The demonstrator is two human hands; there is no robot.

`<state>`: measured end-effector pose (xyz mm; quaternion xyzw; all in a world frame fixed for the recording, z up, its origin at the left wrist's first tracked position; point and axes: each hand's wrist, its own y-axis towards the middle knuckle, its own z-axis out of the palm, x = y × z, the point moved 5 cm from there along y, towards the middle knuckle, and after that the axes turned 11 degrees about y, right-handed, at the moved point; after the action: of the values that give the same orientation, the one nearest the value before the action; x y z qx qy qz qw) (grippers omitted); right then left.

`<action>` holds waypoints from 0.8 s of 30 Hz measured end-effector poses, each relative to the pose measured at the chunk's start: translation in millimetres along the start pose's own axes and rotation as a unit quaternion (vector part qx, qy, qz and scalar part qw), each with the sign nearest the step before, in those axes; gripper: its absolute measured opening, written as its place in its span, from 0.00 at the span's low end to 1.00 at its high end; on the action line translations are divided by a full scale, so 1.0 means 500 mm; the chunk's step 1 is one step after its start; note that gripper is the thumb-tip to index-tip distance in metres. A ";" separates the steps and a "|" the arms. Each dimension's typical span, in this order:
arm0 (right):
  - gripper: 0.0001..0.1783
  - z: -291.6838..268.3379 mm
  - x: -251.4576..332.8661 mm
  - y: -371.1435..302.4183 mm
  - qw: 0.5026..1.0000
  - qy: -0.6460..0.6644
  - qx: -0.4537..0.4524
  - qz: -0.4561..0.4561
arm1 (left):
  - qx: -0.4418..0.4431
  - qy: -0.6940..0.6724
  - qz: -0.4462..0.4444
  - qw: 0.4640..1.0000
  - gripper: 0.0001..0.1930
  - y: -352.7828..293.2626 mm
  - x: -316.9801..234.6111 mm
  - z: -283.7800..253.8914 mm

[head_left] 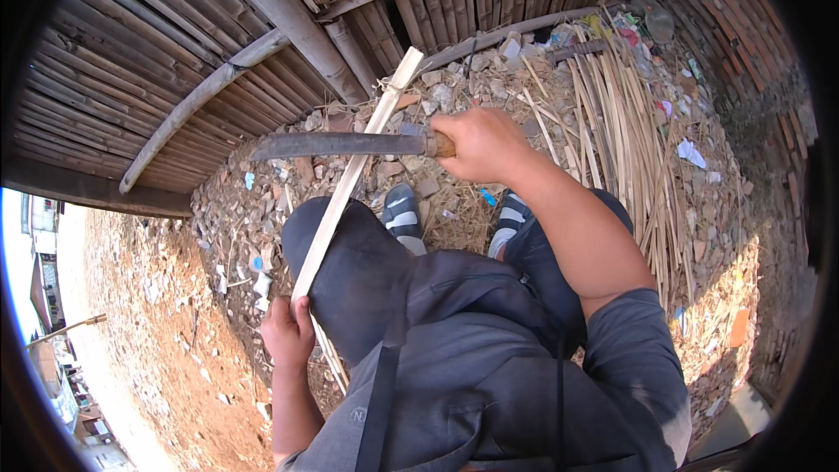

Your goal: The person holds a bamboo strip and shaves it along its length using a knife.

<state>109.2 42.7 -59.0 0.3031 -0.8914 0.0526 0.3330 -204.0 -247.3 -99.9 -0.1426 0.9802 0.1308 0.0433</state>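
My right hand [485, 144] is closed round the wooden handle of a machete [341, 144]. Its long dark blade points left and lies across a pale split bamboo strip [350, 177]. The lower end of that strip is in my left hand [288, 332], fingers wrapped round it, thumb along its edge. From there the strip slants up and away past my left knee, its far end beyond the blade. Whether the blade's edge is cutting into the strip, I cannot tell.
A heap of long split bamboo strips [612, 122] lies on the ground at my right. Rubble and litter [437, 183] cover the ground round my sandalled feet. A bamboo slat wall [201, 44] stands ahead and left, a brick wall [743, 26] on the right.
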 end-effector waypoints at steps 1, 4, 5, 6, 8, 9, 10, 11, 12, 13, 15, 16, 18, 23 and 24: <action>0.19 0.024 0.021 -0.002 0.997 -0.033 0.060 -0.027 | 0.012 0.006 -0.007 1.000 0.16 0.000 0.001 0.000; 0.15 0.062 0.041 -0.001 0.988 -0.095 0.094 -0.075 | 0.001 0.016 0.013 1.000 0.15 0.007 -0.028 -0.017; 0.15 0.057 0.016 0.014 0.988 -0.092 0.094 -0.076 | -0.002 0.003 0.014 1.000 0.14 0.006 -0.026 -0.016; 0.14 0.029 -0.051 0.038 0.999 -0.011 0.042 0.028 | 0.001 0.005 0.015 1.000 0.14 0.005 -0.028 -0.012; 0.13 0.029 -0.122 0.030 0.989 0.071 -0.009 0.133 | 0.013 -0.003 0.018 1.000 0.15 0.014 -0.034 -0.004; 0.12 0.024 -0.124 0.031 0.991 0.037 -0.019 0.126 | 0.026 0.011 0.022 0.999 0.14 0.024 -0.043 -0.012; 0.12 0.017 -0.124 0.033 0.992 0.002 -0.029 0.119 | 0.020 0.011 0.022 1.000 0.14 0.028 -0.043 -0.015; 0.13 0.009 -0.127 0.031 0.991 0.006 -0.038 0.125 | 0.020 -0.001 0.030 0.999 0.14 0.032 -0.042 -0.018; 0.13 0.003 -0.110 0.029 0.992 0.006 -0.037 0.124 | 0.026 -0.011 0.035 0.999 0.14 0.027 -0.041 -0.016; 0.13 -0.002 -0.088 0.025 0.993 0.015 -0.042 0.107 | 0.029 -0.012 0.037 0.999 0.14 0.024 -0.041 -0.013; 0.14 0.005 -0.067 0.018 0.994 0.024 -0.046 0.093 | 0.048 -0.033 0.008 0.998 0.14 0.020 -0.041 -0.006; 0.14 0.016 -0.057 0.016 0.998 -0.014 -0.015 0.067 | 0.051 -0.034 0.010 0.998 0.14 0.021 -0.044 -0.005; 0.15 0.030 -0.037 0.009 0.998 -0.052 0.013 0.039 | 0.058 -0.023 -0.001 0.998 0.16 0.032 -0.048 -0.003; 0.18 0.072 0.023 0.006 0.991 -0.095 0.070 -0.060 | 0.040 0.012 0.010 0.999 0.18 0.031 -0.043 0.005; 0.18 0.076 0.032 0.006 0.988 -0.106 0.076 -0.084 | 0.032 0.016 0.023 0.999 0.19 0.029 -0.040 0.005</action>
<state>76.4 25.8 -78.1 0.4051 -0.8864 0.0593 0.2161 -189.2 -227.8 -96.3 -0.1209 0.9874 0.0978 0.0291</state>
